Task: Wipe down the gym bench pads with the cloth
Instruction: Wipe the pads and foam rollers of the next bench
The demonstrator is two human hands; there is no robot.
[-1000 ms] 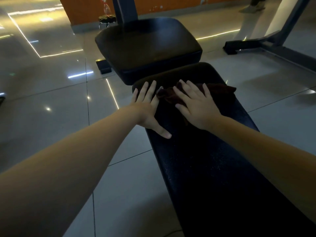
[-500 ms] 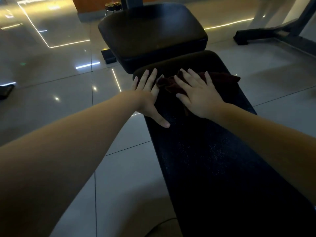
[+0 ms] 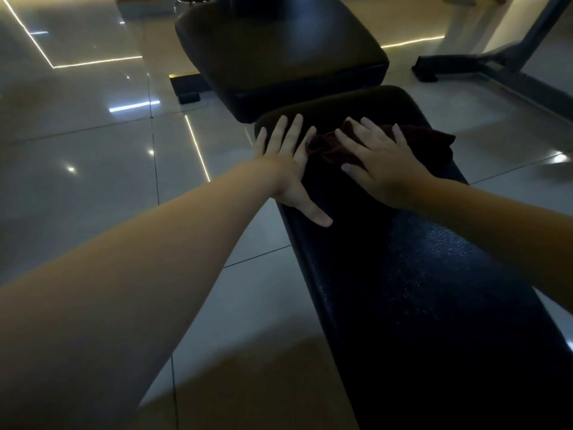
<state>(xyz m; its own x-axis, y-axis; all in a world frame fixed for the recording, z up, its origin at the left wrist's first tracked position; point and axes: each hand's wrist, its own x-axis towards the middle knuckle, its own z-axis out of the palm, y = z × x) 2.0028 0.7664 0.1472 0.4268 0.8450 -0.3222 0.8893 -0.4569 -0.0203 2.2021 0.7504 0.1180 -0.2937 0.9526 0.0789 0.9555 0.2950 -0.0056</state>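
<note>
Head view, nearest first: the long bench pad (image 3: 418, 290) runs away from the person, and its near stretch shows faint pale specks under the dim light. Further along, the left hand (image 3: 288, 162) lies flat on the pad's left edge, fingers spread and thumb pointing back, holding nothing. Just beside it the right hand (image 3: 381, 162) presses down with fingers splayed on the dark red cloth (image 3: 428, 141), which is bunched at the pad's far end and reaches toward its right edge. Compared with a second ago, hands and cloth sit on the same spot of the pad; only the viewpoint has tipped lower and closer. The stroke seems paused at the far end, so the near stretch probably awaits a pass. Beyond the far end stands the square seat pad (image 3: 279, 51), apparently unwiped, with a machine base (image 3: 496, 66) on the tiled floor (image 3: 93, 150).
</note>
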